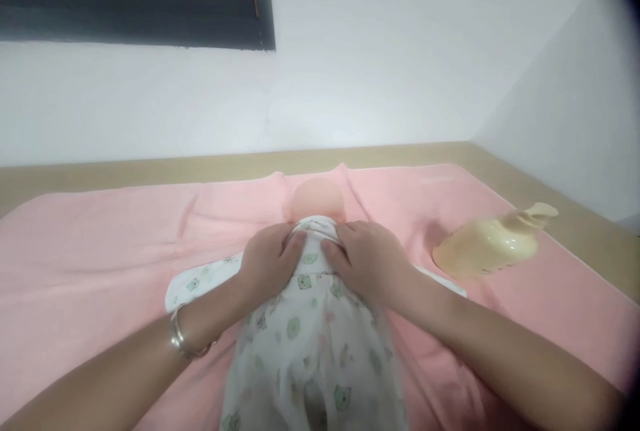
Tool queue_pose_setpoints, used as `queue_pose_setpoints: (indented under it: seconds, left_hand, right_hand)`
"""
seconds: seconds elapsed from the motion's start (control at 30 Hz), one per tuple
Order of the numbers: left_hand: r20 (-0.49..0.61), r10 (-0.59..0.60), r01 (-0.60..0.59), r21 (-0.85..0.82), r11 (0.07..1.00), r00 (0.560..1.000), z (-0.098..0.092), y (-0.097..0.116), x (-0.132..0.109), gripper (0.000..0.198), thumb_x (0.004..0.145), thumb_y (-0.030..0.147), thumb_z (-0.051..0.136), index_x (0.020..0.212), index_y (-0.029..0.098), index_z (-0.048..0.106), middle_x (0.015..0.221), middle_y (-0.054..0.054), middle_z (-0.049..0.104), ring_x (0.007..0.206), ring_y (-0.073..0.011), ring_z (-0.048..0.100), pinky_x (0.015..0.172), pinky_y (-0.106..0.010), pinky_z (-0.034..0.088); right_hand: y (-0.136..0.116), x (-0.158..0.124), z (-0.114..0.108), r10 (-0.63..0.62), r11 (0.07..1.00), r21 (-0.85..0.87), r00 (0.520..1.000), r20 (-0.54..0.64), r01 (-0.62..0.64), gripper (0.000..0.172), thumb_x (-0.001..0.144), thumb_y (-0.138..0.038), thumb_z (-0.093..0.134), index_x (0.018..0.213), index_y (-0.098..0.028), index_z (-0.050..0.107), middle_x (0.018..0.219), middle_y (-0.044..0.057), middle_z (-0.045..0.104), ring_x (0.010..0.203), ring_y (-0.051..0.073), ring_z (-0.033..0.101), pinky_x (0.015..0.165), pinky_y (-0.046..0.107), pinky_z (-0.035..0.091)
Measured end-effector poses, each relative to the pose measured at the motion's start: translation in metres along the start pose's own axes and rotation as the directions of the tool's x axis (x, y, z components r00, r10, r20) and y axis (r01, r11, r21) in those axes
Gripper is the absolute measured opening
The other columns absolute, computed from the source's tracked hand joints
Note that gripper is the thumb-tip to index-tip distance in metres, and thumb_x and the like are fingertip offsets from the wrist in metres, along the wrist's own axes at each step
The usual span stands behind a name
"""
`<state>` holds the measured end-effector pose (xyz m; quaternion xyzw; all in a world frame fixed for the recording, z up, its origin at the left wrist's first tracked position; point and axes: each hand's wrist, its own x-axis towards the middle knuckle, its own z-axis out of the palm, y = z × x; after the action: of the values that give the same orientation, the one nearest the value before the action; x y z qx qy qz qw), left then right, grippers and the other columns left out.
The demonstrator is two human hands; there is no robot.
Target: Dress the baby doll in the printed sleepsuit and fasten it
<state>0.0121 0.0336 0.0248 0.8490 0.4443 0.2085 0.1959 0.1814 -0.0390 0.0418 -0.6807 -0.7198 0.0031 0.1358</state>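
Observation:
A smooth, round, bald head (317,199), apparently a doll's, shows beyond the collar of a white baby garment (305,327) printed with green bears. The garment's lower part spreads toward me, and one sleeve (193,282) stretches out to the left. My left hand (270,257) is closed on the garment by the collar's left side, thumb on top. On the collar's right side, my right hand (370,259) grips it in the same way. The fingertips of both hands are partly hidden. A silver bangle (183,337) circles my left wrist.
Beneath everything lies a wrinkled pink blanket (100,244) on a tan surface (225,167). A pale yellow pump bottle (485,245) is to the right of my right hand. White walls (350,71) rise behind and at the right, with a dark-framed window (245,11) at upper left.

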Motion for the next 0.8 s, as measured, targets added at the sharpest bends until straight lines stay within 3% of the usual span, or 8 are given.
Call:
queue_pose_setpoints:
  seconds: [0.13,0.33,0.8]
  left_hand:
    - [-0.011,-0.012,0.012,-0.027,1.000,1.000,0.001,-0.001,-0.001,0.042,0.091,0.042,0.030,0.065,0.020,0.053,0.064,0.001,0.059,0.061,-0.0156,0.051,0.054,-0.026,0.032]
    - [-0.013,-0.001,0.001,-0.024,1.000,1.000,0.003,-0.002,-0.001,0.041,0.090,0.042,0.030,0.064,0.020,0.053,0.064,0.002,0.059,0.061,-0.0148,0.051,0.053,-0.026,0.031]
    - [-0.027,-0.004,0.003,-0.041,0.999,1.000,0.003,-0.001,-0.001,0.041,0.089,0.042,0.031,0.059,0.019,0.044,0.058,0.002,0.054,0.056,-0.0131,0.047,0.052,-0.025,0.030]
  right_hand:
    - [0.016,0.013,0.009,0.099,0.981,0.144,0.970,0.224,-0.133,0.054,0.092,-0.054,0.022,0.069,-0.020,0.058,0.066,0.002,0.061,0.056,0.014,0.052,0.052,0.026,0.027]
    - [0.021,0.012,0.015,0.115,0.978,0.159,0.982,0.150,-0.139,0.055,0.091,-0.057,0.022,0.067,-0.020,0.056,0.065,0.002,0.061,0.058,0.014,0.052,0.052,0.025,0.026]
    - [0.018,0.011,0.012,0.102,0.972,0.194,0.981,0.167,-0.134,0.051,0.092,-0.053,0.024,0.070,-0.020,0.058,0.068,0.002,0.062,0.059,0.015,0.052,0.053,0.025,0.026]
